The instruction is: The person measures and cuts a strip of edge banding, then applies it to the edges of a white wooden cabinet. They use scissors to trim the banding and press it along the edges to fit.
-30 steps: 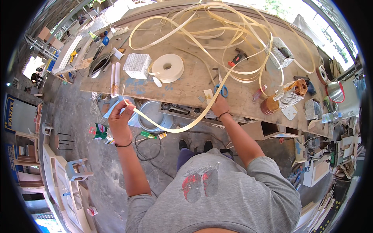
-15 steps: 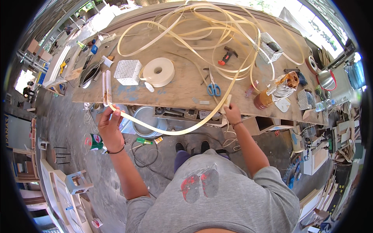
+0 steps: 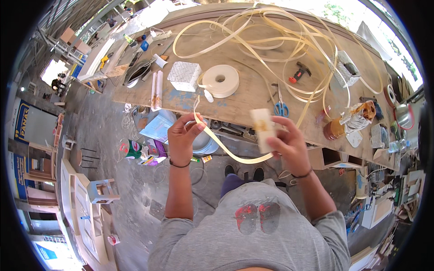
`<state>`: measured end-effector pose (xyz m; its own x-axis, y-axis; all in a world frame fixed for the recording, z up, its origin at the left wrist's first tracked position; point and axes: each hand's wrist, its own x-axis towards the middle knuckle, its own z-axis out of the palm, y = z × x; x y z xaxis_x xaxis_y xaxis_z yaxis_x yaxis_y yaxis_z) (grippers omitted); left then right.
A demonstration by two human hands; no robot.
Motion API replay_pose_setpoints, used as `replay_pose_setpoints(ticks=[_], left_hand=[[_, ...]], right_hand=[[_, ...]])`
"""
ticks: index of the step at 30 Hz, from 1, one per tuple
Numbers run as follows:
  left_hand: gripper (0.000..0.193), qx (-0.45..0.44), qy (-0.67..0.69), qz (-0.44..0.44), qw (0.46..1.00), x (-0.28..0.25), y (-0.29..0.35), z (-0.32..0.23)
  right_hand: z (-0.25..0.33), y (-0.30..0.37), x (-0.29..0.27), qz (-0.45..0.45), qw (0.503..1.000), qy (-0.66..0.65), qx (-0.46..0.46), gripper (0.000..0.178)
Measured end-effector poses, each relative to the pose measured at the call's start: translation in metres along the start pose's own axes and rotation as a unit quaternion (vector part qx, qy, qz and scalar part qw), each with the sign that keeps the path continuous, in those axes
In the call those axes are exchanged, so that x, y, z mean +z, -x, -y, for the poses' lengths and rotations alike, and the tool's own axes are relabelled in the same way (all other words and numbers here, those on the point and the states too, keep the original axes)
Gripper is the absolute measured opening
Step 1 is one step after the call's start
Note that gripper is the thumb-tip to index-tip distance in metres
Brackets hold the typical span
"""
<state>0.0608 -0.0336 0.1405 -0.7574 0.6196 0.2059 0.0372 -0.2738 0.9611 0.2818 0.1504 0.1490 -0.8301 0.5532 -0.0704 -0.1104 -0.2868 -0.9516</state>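
In front of the bench, my left hand (image 3: 184, 137) pinches a cream flexible edging strip (image 3: 242, 160) near its end, with a short tip rising above the fingers. The strip sags in a curve to my right hand (image 3: 291, 145), which grips a pale flat rectangular block (image 3: 262, 130) with a yellow-brown stain, blurred by motion. Whether the right fingers also grip the strip is hidden. Beyond the hand, the strip runs up to a loose tangle of strip (image 3: 271, 38) on the bench. A pale grooved piece (image 3: 156, 92) lies at the bench edge, apart from my left hand.
On the wooden bench (image 3: 253, 81) are a roll of tape-like strip (image 3: 230, 81), a patterned white box (image 3: 184, 76), blue-handled scissors (image 3: 281, 108), a hammer (image 3: 299, 73) and a jar of amber liquid (image 3: 333, 129). Below stands a bucket (image 3: 207, 143); a stool (image 3: 101, 191) is at left.
My left hand has moved away from the grooved piece with the strip's end. My right hand has come nearer the left, lifting the pale block off the bench edge. The view has shifted leftward.
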Motion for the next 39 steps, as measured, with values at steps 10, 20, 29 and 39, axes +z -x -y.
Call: replay_pose_setpoints(ticks=[10, 20, 29, 39], left_hand=[[0.026, 0.012, -0.015, 0.026, 0.999, 0.032, 0.026, 0.011], [0.024, 0.067, -0.136, 0.018, 0.988, 0.047, 0.030, 0.009], [0.025, 0.068, -0.175, 0.013, 0.982, 0.059, 0.027, 0.018], [0.024, -0.048, -0.092, 0.043, 0.994, 0.050, -0.021, -0.005]], right_hand=[[0.037, -0.022, 0.060, 0.111, 0.983, -0.118, 0.088, 0.043], [0.046, -0.018, 0.046, 0.085, 0.978, -0.160, 0.103, 0.046], [0.048, -0.022, 0.027, 0.062, 0.977, -0.177, 0.101, 0.045], [0.076, -0.009, -0.018, 0.003, 0.979, -0.203, 0.010, 0.039]])
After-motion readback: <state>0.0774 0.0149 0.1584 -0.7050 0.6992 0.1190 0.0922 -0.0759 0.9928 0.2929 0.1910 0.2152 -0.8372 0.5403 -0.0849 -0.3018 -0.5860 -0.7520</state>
